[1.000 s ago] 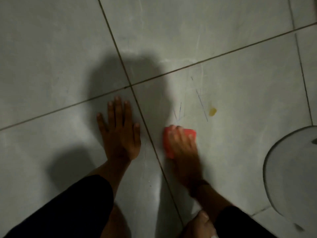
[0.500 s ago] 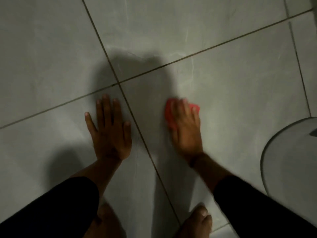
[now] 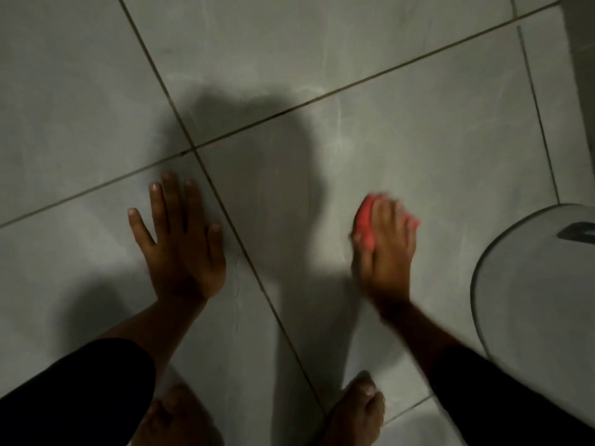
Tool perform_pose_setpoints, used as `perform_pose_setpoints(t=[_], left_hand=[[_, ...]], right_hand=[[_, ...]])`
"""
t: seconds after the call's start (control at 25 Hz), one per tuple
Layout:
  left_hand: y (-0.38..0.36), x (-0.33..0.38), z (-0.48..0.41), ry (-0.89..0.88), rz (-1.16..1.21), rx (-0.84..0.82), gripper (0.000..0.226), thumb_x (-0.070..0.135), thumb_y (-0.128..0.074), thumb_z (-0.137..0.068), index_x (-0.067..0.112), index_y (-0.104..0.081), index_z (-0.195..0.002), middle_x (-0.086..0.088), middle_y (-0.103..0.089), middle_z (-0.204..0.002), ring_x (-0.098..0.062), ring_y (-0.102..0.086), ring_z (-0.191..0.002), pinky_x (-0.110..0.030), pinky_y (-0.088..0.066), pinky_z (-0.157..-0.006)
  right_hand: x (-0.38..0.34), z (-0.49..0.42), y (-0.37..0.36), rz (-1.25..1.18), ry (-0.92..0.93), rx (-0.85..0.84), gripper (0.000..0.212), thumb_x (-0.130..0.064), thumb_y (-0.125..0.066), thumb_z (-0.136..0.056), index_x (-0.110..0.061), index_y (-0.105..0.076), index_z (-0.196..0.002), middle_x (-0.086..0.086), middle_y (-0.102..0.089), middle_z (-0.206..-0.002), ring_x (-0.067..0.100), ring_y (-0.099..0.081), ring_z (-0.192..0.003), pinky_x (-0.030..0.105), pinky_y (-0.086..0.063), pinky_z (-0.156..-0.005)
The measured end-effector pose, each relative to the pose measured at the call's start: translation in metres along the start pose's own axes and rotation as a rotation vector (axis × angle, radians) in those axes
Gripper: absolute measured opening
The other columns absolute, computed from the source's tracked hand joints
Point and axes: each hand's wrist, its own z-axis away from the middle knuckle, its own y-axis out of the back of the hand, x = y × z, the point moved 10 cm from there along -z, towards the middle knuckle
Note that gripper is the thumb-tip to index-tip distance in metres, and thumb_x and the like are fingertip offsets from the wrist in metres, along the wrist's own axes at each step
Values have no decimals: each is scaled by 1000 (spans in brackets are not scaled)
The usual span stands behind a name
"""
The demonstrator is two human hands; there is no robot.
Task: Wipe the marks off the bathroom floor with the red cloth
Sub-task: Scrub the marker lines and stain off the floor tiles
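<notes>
You crouched over a floor of large pale grey glazed tiles (image 3: 434, 140), dimly lit and crossed by thin dark grout lines (image 3: 386, 70) that met at a junction just beyond your left fingertips. Faint whitish streaks showed on the tile near the far grout line; no other marks could be made out in the low light.

Your left hand (image 3: 180, 243) lay flat on the floor, palm down and fingers spread, just left of the diagonal grout line. Your right hand (image 3: 384, 249) pressed down on the small bright red cloth (image 3: 367, 225), fingers laid over it and curled at its far edge; the cloth was bunched under the palm, showing red at the thumb side and past the fingertips. Both were blurred. The cloth sat on the tile to the right of that diagonal line, well apart from your left hand and near the rounded white fixture base (image 3: 531, 300) at the right edge of the floor.

Black sleeves (image 3: 74, 387) covered both forearms. Your bare feet (image 3: 354, 410) rested on the tiles at the near edge, and a dark shadow (image 3: 251, 140) fell across the floor between your hands.
</notes>
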Motion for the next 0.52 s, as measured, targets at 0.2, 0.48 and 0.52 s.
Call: perform_pose_setpoints(t=[0.2,0.48,0.52], left_hand=[[0,-1,2,-2,-9,18,76,48,-23,-110,21,10,-173,-14,0,-184,-36,-3,-171,-66,-1,-133],[2,-2,2,21,-6,1,76,48,-25,-110,14,-9,-175,-16,-7,-184,-36,-7,-171,-66,-5,-134],[2,-2,3,25,-7,2,75,48,-25,-109,15,-9,-175,-16,-7,-184,-36,-7,-171,-66,-6,-134]], right_hand=[[-123,-81,-13,31,186,179,58,-23,-52,-103,-6,-42,-157,19,-50,-159,44,-45,-147,66,-33,-119],[-49,-20,-7,59,250,-38,62,-32,-42,-106,-5,-39,-161,20,-40,-167,42,-35,-156,68,-34,-120],[-28,-71,9,24,100,32,64,-33,-40,-107,-5,-33,-164,18,-33,-171,40,-27,-160,66,-26,-126]])
